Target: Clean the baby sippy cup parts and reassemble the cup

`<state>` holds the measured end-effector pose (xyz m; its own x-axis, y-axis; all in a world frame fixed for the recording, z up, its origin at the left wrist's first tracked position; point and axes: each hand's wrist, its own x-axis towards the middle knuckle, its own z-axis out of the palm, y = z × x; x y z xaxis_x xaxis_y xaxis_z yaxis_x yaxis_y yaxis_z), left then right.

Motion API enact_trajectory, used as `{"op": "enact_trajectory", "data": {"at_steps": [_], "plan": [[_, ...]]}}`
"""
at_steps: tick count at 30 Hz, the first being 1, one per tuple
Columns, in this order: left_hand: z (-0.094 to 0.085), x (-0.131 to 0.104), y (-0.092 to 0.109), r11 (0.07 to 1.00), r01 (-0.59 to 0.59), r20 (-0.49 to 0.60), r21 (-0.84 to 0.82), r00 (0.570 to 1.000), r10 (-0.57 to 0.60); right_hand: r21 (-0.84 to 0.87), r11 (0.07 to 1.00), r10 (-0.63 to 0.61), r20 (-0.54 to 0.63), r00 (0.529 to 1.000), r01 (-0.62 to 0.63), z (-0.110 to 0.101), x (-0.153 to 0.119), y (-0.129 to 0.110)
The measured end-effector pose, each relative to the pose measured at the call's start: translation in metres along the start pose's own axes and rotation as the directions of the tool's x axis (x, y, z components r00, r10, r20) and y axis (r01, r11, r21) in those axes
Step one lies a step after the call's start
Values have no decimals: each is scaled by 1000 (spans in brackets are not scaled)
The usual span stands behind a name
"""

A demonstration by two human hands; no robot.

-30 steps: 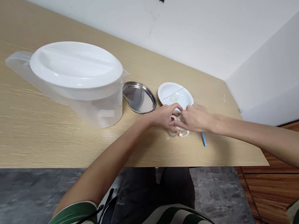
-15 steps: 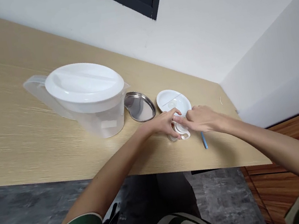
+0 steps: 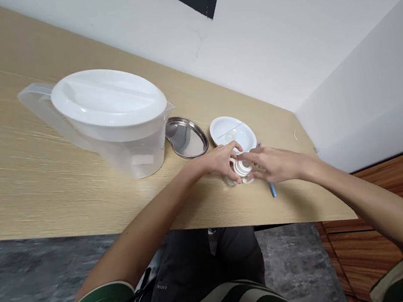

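Two bare hands worked close together toward the right end of the pale wooden table [image 3: 31, 188], nearer its front edge than the wall. Between them stood the white ringed piece [image 3: 242, 166], its round top facing up. The left hand [image 3: 224, 162] held it from the left, thumb on the side toward the front edge and forefinger on the side toward the wall, curved well apart around it. The right hand [image 3: 274, 162] came in from the right with fingers parted and reaching to the rim of the top; whether they pressed on it could not be told. A clear vessel [image 3: 228, 182] showed partly under the left hand. Just behind the hands, toward the back edge, sat a white dish [image 3: 220, 126] with a thin rod [image 3: 229, 131] across it, and left of that a shiny metal tray [image 3: 192, 142]. Farther left stood a large translucent pitcher [image 3: 124, 148] under its white lid [image 3: 109, 99]. A blue stick [image 3: 272, 189] lay just below the right hand, toward the front right corner.
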<state>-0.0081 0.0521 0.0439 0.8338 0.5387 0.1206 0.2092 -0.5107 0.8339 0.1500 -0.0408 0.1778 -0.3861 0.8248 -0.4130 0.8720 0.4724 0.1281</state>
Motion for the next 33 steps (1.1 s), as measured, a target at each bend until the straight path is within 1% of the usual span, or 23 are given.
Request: {"op": "enact_trajectory", "data": {"at_steps": [1, 3, 4, 5, 7, 8, 9, 10, 11, 13, 17, 20, 22, 25, 27, 30, 33], "plan": [[0, 0, 1, 1000, 7, -7, 15, 1000, -7, -42, 999, 30, -11, 999, -30, 2, 0, -1], [0, 1, 2, 999, 16, -27, 46, 1000, -14, -125, 979, 153, -60, 986, -159, 4, 1, -2], [0, 1, 3, 999, 16, -31, 49, 999, -14, -128, 974, 176, -77, 981, -185, 5, 2, -2], [-1, 1, 3, 999, 10, -26, 44, 1000, -9, -97, 983, 150, -78, 986, -157, 4, 2, -1], [-1, 1, 4, 999, -5, -14, 42, 1000, 6, 3, 1000, 3, -46, 999, -2, 1, 1, 3], [-1, 1, 4, 999, -9, -11, 50, 1000, 9, 37, 997, -66, -33, 997, 67, 0, 1, 5], [-1, 1, 4, 998, -7, -12, 63, 1000, 8, 52, 993, -106, -17, 994, 107, -1, 2, 7], [-1, 1, 4, 997, -3, -18, 77, 1000, 4, 48, 993, -109, 3, 994, 109, 0, 3, 7], [-1, 0, 4, 996, 2, -26, 89, 1000, 1, 36, 997, -74, 21, 997, 73, 1, 6, 7], [0, 0, 5, 996, 3, -30, 89, 1000, -1, 24, 999, 38, 27, 999, -38, 5, 15, 3], [-1, -1, 7, 997, 11, -11, 72, 1000, -10, 48, 980, 191, -2, 982, -191, 11, 35, -4], [-2, -1, 7, 997, -2, -8, 71, 1000, 2, 11, 960, 279, 23, 960, -279, 4, 37, -6], [-3, 0, 7, 997, -31, -2, 77, 1000, 31, -36, 956, 294, 28, 956, -293, -5, 29, -7], [-2, 2, 9, 995, -49, -16, 84, 999, 51, -70, 970, 233, -5, 973, -233, -18, 8, -4], [-1, 3, 9, 997, -43, -39, 67, 998, 46, -49, 986, 154, -48, 987, -157, -21, -2, 2], [1, 5, 7, 998, -62, -23, 17, 998, 62, -9, 1000, -29, -35, 999, 29, -12, -6, 11], [3, 5, 5, 998, -59, 27, 20, 998, 59, -11, 995, -104, -47, 993, 104, 3, -5, 15]]}}
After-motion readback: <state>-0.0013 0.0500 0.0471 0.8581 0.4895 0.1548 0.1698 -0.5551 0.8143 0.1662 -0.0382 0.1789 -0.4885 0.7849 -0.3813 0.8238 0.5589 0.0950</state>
